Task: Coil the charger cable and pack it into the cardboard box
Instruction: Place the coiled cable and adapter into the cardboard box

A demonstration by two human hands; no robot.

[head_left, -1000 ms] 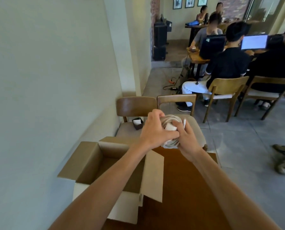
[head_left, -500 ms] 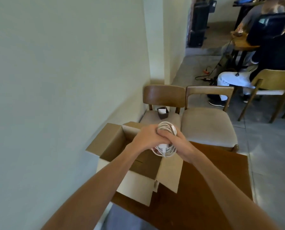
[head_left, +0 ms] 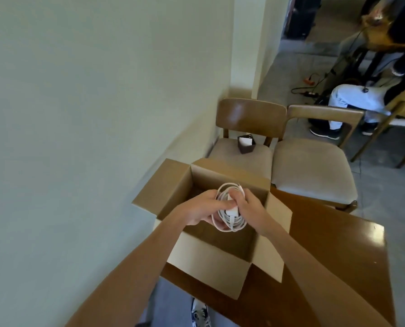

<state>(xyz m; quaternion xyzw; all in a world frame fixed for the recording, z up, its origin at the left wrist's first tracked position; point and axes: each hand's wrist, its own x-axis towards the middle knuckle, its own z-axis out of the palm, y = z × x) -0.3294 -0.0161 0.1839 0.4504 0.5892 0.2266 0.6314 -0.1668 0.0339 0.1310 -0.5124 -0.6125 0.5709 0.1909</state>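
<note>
The white charger cable [head_left: 229, 219] is wound into a tight coil around its white plug block. Both hands hold it above the mouth of the open cardboard box [head_left: 206, 263]. My left hand [head_left: 201, 208] grips the coil from the left, with the thumb across the block. My right hand [head_left: 249, 208] closes on it from the right. The box stands on the left end of a dark wooden table [head_left: 326, 244], all its flaps folded out. What I can see of its inside is bare cardboard; the hands hide part of it.
A pale wall runs close along the left. Two wooden chairs [head_left: 312, 171] stand behind the table, the left one [head_left: 251, 114] carrying a small dark box [head_left: 245, 144]. A seated person [head_left: 359, 100] and floor cables [head_left: 307, 90] are at the far right. My shoe [head_left: 200, 313] shows below.
The view has tilted down and both hands have brought the coil left and lower, from above the table's edge to over the open box.
</note>
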